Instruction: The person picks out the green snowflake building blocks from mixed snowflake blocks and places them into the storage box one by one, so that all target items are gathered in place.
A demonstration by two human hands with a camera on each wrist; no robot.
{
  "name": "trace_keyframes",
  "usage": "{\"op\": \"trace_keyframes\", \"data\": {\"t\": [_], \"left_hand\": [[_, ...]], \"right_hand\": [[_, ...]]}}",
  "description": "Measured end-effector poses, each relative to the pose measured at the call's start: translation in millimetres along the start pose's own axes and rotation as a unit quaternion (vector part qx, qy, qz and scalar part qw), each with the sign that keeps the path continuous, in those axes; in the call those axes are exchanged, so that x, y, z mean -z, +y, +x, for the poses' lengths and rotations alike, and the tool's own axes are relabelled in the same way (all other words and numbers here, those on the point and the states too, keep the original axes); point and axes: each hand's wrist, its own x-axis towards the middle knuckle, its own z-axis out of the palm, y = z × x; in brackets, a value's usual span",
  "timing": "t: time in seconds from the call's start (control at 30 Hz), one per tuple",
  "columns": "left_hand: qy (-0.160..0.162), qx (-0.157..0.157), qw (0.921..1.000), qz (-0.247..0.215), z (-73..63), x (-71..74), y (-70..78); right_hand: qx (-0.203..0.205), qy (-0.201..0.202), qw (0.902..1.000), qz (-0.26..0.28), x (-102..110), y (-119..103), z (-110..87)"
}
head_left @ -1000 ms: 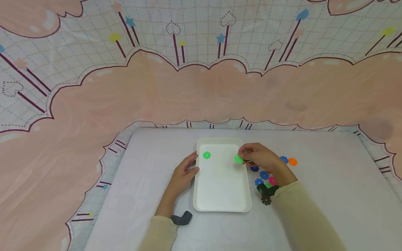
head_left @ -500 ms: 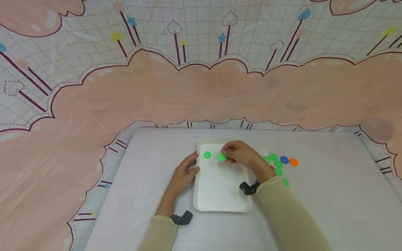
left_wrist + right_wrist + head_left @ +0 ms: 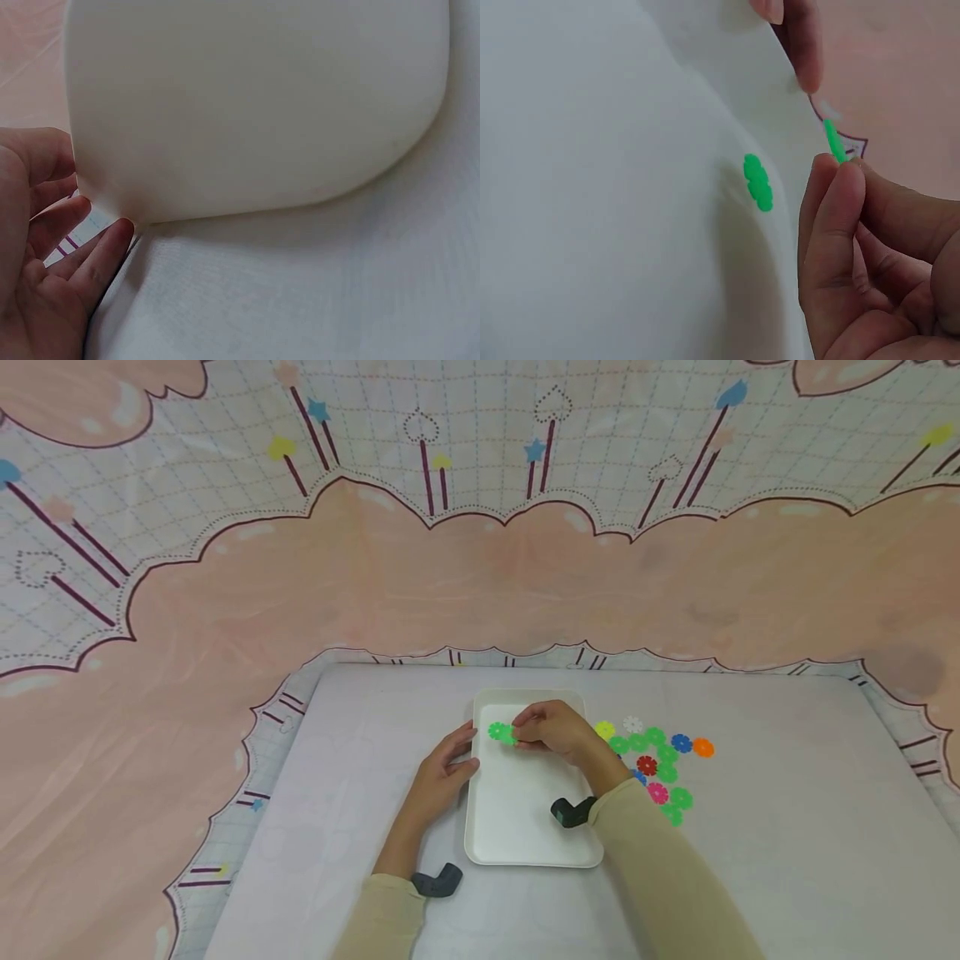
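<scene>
My right hand (image 3: pixel 557 732) is over the upper part of a white rectangular tray (image 3: pixel 517 818). Between thumb and fingers it pinches a green notched plastic disc, a snowflake building piece (image 3: pixel 834 141), held above the tray. A second green snowflake piece (image 3: pixel 757 182) lies flat on the tray near its upper left; in the head view the two look side by side. At the tray's left side rests my left hand (image 3: pixel 441 774), its loosely extended fingers touching the rim. The left wrist view shows its fingertips (image 3: pixel 118 231) against the tray edge.
Right of the tray lie several loose snowflake pieces, among them green (image 3: pixel 667 772), red (image 3: pixel 647 766), orange (image 3: pixel 703 747), blue (image 3: pixel 682 743), pink (image 3: pixel 657 792) and yellow (image 3: pixel 605 730). A white cloth (image 3: pixel 795 827) covers the table; a patterned curtain (image 3: pixel 480 585) hangs behind.
My right hand has carried the held green piece leftward across the tray, close to the green piece lying there. More loose pieces on the right are uncovered. My left hand stays at the rim.
</scene>
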Motion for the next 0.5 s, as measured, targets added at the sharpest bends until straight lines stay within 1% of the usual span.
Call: {"op": "trace_keyframes", "data": {"t": [0.17, 0.37, 0.5], "left_hand": [[-0.003, 0.001, 1.0000, -0.003, 0.4, 0.3, 0.7], [-0.002, 0.007, 1.0000, 0.000, 1.0, 0.3, 0.6], [0.000, 0.017, 0.9998, 0.006, 1.2, 0.0, 0.2]], "right_hand": [[-0.014, 0.018, 0.9997, -0.005, -5.4, 4.6, 5.2], [-0.030, 0.038, 0.9970, -0.060, -10.2, 10.3, 9.7], [-0.036, 0.046, 0.9962, -0.065, -11.7, 12.1, 10.0]]}}
